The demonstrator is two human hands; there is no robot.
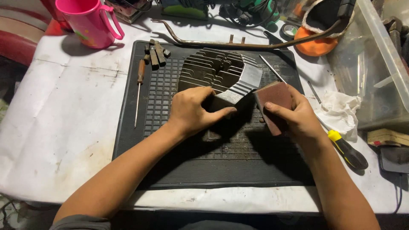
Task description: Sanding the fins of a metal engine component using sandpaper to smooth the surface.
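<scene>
Finned metal cylinder (219,76) under left hand (191,111), sandpaper block (274,106) in right hand (298,117).

You worked at a table (64,127) covered in stained white paper, lit brightly from above, with dark shadow below its near edge. A black ribbed rubber mat (140,127) lay at its centre. At eleven o'clock stood a pink plastic mug (87,21); at two o'clock, a clear plastic bin (375,76).
</scene>
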